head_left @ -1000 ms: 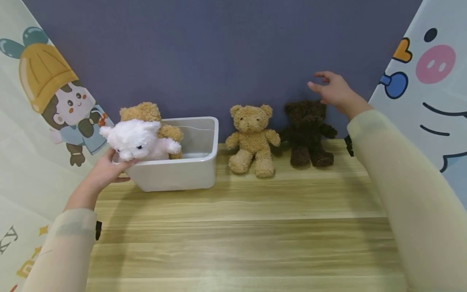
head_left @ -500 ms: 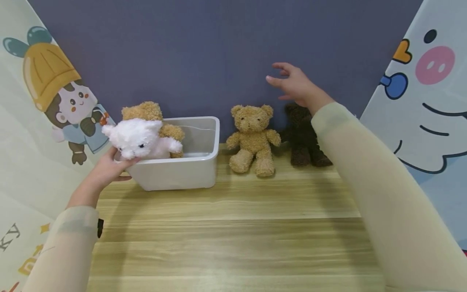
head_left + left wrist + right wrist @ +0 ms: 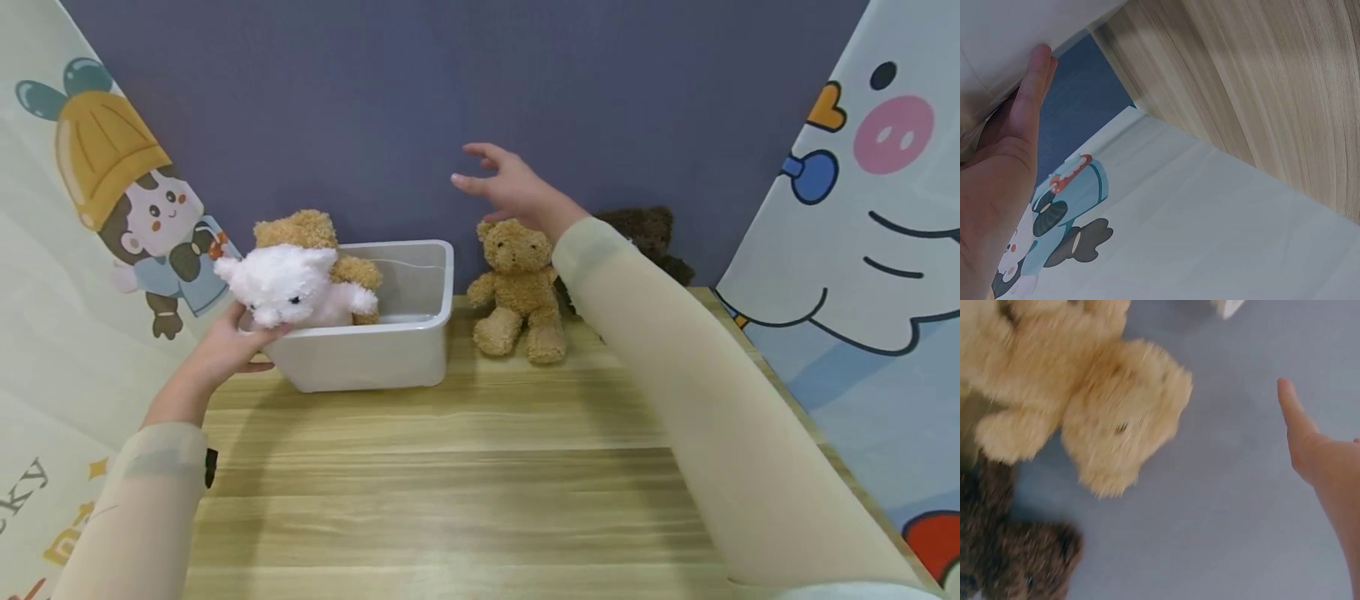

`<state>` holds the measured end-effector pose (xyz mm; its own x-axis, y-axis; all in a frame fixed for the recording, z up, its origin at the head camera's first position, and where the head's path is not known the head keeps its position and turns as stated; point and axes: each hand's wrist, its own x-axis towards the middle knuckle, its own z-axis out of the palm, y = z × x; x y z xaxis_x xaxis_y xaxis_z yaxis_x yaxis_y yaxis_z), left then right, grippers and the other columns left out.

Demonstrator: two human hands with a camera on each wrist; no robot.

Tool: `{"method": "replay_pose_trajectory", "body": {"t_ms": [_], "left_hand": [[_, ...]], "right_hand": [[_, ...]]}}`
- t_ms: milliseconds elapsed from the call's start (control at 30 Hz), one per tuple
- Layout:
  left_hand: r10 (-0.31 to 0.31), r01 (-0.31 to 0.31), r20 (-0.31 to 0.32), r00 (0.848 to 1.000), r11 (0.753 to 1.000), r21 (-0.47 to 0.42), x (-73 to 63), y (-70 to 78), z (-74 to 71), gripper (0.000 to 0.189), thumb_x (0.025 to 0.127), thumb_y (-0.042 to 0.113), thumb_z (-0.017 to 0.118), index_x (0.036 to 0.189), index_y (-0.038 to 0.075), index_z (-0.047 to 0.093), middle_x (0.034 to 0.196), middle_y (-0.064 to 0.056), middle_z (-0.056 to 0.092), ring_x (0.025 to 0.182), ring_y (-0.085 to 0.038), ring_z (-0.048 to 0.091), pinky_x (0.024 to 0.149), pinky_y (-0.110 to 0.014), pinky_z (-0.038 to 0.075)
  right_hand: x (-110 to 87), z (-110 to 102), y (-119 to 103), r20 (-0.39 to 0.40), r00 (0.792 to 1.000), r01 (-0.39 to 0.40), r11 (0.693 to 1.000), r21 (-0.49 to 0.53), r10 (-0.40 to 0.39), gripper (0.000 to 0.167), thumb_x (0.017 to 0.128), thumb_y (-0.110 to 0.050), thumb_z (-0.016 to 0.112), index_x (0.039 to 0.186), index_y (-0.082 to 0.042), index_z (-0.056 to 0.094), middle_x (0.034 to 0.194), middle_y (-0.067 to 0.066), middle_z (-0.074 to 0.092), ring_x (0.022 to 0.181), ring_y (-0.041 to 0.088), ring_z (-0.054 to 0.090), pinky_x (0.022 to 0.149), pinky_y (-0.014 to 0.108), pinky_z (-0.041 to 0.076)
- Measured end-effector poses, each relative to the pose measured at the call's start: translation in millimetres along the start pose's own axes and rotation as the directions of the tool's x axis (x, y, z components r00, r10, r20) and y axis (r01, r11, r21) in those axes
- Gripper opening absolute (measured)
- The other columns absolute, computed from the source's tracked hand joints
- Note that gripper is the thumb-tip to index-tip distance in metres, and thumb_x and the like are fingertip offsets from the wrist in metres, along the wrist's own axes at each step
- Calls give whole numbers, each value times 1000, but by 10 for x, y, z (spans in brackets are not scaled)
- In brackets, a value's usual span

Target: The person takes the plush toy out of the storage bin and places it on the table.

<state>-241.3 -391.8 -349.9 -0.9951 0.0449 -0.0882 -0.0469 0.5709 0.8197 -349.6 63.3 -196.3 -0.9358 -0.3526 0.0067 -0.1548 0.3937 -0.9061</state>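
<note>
My left hand (image 3: 221,350) grips the left end of a white plastic bin (image 3: 375,358), its thumb at the rim and its fingers along the outside. In the left wrist view, those fingers (image 3: 1032,94) lie against the bin wall (image 3: 1010,31). Inside the bin, a fluffy white plush toy (image 3: 281,283) sits in front of a tan teddy bear (image 3: 300,229). My right hand (image 3: 517,187) hovers with nothing in it, fingers spread, above a second tan teddy bear (image 3: 517,287). The right wrist view shows that bear (image 3: 1054,369) beside the right hand (image 3: 1322,453).
A dark brown teddy bear (image 3: 648,229) sits right of the tan one, partly hidden by my right sleeve (image 3: 675,358). Behind rises a grey-blue panel (image 3: 375,108). Printed cartoon panels flank the wood-grain table (image 3: 450,483) on both sides.
My right hand has swept left through the air, from above the brown bear to above the tan bear. The left hand stays at the bin, and the toys keep their places.
</note>
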Motion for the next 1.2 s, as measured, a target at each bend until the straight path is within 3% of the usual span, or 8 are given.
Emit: {"method": "replay_pose_trajectory", "body": {"t_ms": [500,700,833,1067,1200], "left_hand": [[4,-4,-4,1000,1000,-1,95,45,10,109,104,51,65,171,21,-15,177,-27,-6,146,-57,39,89,-50,69],[-13,13,-9,1000,1000,8,36,1,-5,108,104,52,64,171,23,-16,177,-28,-9,148,-60,36,90,-55,68],[-6,6,2,1000,1000,7,25,-4,-1,108,105,51,63,170,22,-17,176,-30,-10,147,-60,36,91,-57,68],[12,-12,17,1000,1000,-3,18,-45,-32,102,108,47,59,170,19,-17,176,-30,-8,146,-55,37,90,-52,69],[23,-22,34,999,1000,-13,29,-47,-20,100,109,45,58,171,19,-16,176,-30,-7,146,-54,36,90,-50,69]], "right_hand": [[286,1017,-262,181,982,41,995,88,-57,74,102,-42,71,165,-44,33,179,-7,16,158,25,38,112,51,60],[334,1463,-313,234,971,23,991,130,-53,71,101,-39,72,163,-44,38,178,-10,18,159,23,38,115,54,57],[319,1680,-315,236,970,29,993,116,-56,70,101,-39,73,163,-42,39,178,-9,19,158,24,39,113,55,58],[292,2013,-297,277,959,11,988,152,-53,74,100,-38,76,164,-42,39,176,-16,24,150,24,50,98,50,67],[273,2138,-256,287,957,-16,986,163,-32,76,98,-35,78,164,-41,40,174,-14,31,148,26,52,101,56,65]]}}
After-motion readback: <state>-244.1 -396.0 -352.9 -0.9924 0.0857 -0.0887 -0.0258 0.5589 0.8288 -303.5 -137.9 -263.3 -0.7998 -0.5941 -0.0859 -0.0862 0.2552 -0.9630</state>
